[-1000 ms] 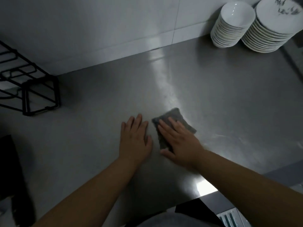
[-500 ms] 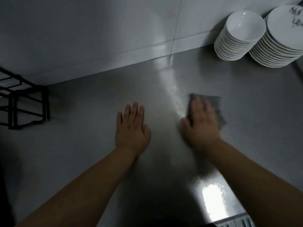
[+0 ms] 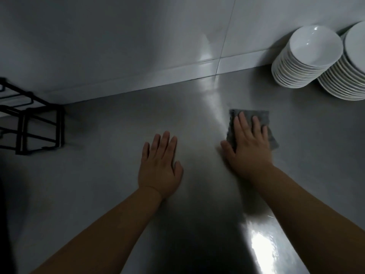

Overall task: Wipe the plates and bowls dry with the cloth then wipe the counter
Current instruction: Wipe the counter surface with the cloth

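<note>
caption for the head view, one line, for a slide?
Right hand presses a grey cloth flat on the steel counter; left hand rests beside it, stacked dishes behind.

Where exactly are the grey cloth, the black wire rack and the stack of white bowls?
grey cloth (image 3: pixel 249 115): head view, far edge.
black wire rack (image 3: pixel 59 127): head view, right post.
stack of white bowls (image 3: pixel 314 46): head view, top bowl's inside.
</note>
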Demonstrator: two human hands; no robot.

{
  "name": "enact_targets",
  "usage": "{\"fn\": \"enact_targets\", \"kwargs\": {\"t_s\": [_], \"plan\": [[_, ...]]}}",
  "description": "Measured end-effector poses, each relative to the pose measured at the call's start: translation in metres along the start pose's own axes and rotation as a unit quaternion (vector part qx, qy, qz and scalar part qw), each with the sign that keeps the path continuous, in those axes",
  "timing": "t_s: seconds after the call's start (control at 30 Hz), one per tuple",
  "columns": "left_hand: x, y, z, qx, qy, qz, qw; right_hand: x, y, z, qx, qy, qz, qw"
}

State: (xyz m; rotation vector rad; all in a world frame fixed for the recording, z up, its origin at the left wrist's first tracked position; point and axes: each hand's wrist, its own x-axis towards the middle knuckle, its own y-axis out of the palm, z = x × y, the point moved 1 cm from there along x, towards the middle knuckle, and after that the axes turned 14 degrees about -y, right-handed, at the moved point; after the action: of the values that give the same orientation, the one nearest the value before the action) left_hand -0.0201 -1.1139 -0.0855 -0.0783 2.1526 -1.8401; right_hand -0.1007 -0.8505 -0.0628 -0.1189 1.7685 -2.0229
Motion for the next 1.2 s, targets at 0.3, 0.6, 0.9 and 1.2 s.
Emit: {"fn": "enact_targets", "kwargs": {"t_s": [0.3,0.6,0.9,1.2], "plan": [[0.024,-0.012,-0.008,-0.041,-0.072,0.002,0.997,0.044,-0.001,0.062,0.008,-0.297,0.072,0.952],[0.066,-0.014,-0.019,0.007,-0.091,0.001,0.996,0.096,-0.029,-0.037,0.004,-0.019,-0.009,1.000],[0.071,-0.011,-0.018,0.004,-0.091,0.008,0.996,0.140,-0.014,0.087,0.025,-0.328,0.047,0.943],[0.071,-0.010,-0.016,0.019,-0.084,0.002,0.996,0.109,-0.030,-0.070,0.023,0.027,-0.071,0.997]]}}
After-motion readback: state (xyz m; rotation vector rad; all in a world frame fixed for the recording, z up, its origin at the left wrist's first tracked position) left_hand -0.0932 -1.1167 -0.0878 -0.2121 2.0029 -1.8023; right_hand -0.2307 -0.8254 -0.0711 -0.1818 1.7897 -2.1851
